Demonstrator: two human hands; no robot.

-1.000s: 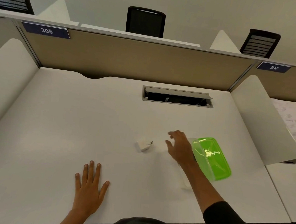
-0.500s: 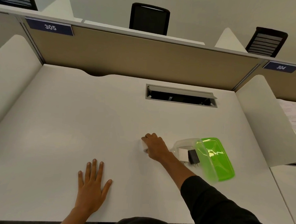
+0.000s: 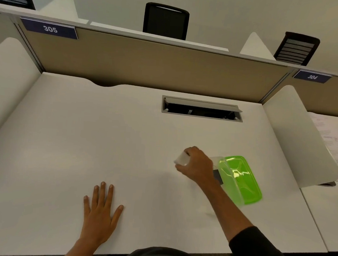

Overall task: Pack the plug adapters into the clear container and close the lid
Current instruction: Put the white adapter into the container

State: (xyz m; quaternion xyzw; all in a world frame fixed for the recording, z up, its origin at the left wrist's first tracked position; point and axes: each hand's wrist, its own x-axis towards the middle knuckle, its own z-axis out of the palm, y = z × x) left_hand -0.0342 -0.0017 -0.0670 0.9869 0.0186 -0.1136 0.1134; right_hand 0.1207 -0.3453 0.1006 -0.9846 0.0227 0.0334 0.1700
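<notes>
I am resting my left hand (image 3: 99, 216) flat on the plain white desk (image 3: 68, 141) at about seven o'clock from the middle of the view, fingers spread and holding nothing. Further out, at about four o'clock, I am gripping a small white plastic plug adapter (image 3: 182, 159) in my right hand (image 3: 196, 166), fingers curled over its top and thumb underneath, so only its left end is showing; it looks lifted just clear of the desk, though I cannot be sure. It should be feeling light, rigid and smooth, so I am judging that a firm pinch across its flat sides, away from any prongs, will keep it from slipping. Just beyond my wrist at three o'clock is sitting the clear plastic container (image 3: 215, 160), with a dark adapter (image 3: 218, 176) partly showing inside it. The translucent green lid (image 3: 240, 177) is leaning tilted against the container's right side, not yet closed. My own forearm is crossing in front of the box, so I am expecting to come in over its near-left rim. Farther away, at twelve o'clock, a grey cable hatch (image 3: 202, 109) is standing open in the desk, well apart, and beyond it the tan partition (image 3: 148, 67).
</notes>
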